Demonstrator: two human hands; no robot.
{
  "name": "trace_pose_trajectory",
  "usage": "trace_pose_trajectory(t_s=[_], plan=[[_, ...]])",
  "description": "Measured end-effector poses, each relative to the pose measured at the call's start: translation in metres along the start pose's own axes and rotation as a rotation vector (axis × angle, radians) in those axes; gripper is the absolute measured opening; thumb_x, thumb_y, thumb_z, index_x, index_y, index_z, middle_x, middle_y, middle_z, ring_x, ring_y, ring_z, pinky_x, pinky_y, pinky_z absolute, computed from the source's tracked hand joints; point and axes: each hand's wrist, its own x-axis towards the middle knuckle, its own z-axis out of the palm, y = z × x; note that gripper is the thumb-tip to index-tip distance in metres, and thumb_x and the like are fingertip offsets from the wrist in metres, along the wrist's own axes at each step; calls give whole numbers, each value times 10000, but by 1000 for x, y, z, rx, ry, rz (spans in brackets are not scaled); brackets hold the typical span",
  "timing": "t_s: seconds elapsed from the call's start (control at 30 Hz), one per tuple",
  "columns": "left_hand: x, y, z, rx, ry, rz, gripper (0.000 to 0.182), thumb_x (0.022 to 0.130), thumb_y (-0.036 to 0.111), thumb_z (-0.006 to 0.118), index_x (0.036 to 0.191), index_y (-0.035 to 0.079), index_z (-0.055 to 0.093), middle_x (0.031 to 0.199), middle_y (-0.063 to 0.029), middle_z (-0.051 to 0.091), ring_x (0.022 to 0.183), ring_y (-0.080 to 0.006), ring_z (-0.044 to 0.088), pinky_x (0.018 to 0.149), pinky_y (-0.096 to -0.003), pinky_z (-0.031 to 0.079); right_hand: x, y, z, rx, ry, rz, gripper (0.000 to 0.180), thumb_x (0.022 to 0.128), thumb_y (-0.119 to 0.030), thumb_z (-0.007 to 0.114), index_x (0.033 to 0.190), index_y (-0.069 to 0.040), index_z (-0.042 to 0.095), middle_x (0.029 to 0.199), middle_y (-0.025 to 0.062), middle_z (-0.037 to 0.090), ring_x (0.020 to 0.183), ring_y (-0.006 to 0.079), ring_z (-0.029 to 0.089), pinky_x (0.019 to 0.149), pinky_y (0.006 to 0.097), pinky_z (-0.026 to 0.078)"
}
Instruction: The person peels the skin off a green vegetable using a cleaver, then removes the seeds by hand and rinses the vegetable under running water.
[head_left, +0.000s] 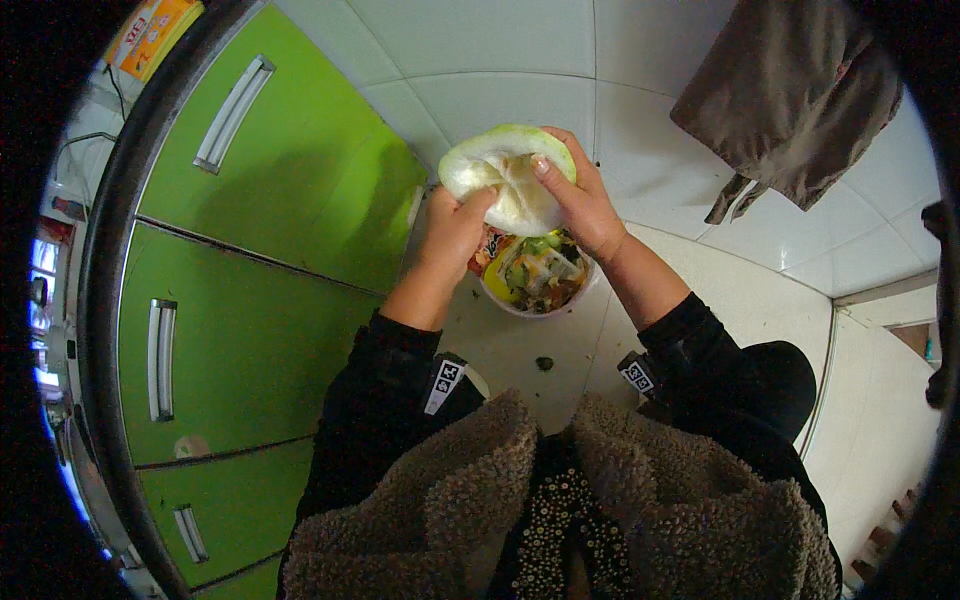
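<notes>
A large cut piece of pale green gourd or melon (517, 146), white and spongy inside, is between my two hands, its cut face towards me. My left hand (454, 229) grips its lower left edge, the thumb pressed into the flesh. On the right side, my right hand (585, 191) holds it with the thumb on the pulpy middle and the fingers behind. Below the piece, on the floor, stands a round waste bin (517, 309) holding food scraps, peelings and a yellow and red wrapper.
Green drawers (247, 345) with metal handles rise on the left under a dark counter edge (101, 300). An orange packet (150, 37) lies on top. A brown cloth garment (787, 97) hangs on the tiled wall at the right. A dark scrap (544, 364) lies on the floor.
</notes>
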Motion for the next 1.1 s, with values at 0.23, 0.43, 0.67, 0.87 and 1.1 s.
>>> trace_pose_trajectory(t_s=[0.23, 0.43, 0.67, 0.87, 1.1], plan=[[-1, -7, -2, 58, 133, -65, 279, 878, 140, 591, 1124, 9, 592, 962, -94, 668, 723, -161, 645, 585, -287, 517, -6, -3, 6, -186, -97, -83, 463, 970, -322, 592, 1337, -92, 426, 1191, 69, 555, 1116, 168, 510, 975, 322, 421], [1, -3, -12, -89, -37, -173, 304, 868, 162, 563, 1128, 3, 564, 936, -104, 670, 660, -197, 650, 506, -278, 490, -2, 0, 1, -130, -44, -18, 458, 953, -328, 611, 1307, -84, 454, 1149, 101, 594, 1067, 196, 555, 938, 337, 451], [-1, -2, -11, -125, -81, -258, 334, 858, 147, 553, 1169, 27, 550, 939, -109, 675, 693, -214, 664, 520, -289, 496, -3, -3, 2, -199, -56, -64, 465, 938, -339, 627, 1297, -91, 465, 1127, 116, 616, 1041, 208, 578, 922, 341, 464], [-1, -3, -9, -189, -35, -247, 288, 849, 101, 577, 1123, 13, 555, 901, -80, 634, 650, -136, 582, 537, -270, 461, -1, 3, -4, -224, -72, -20, 451, 971, -338, 578, 1314, -67, 468, 1184, 83, 570, 1095, 187, 534, 969, 325, 431], [-3, 4, -5, 78, -1, 34, 502, 830, 123, 640, 1293, 59, 458, 1205, -99, 560, 1064, -192, 561, 788, -322, 495, 6, 11, -21, 242, 48, 286, 438, 962, -376, 591, 1241, -43, 536, 1109, 78, 622, 997, 161, 594, 862, 310, 489]])
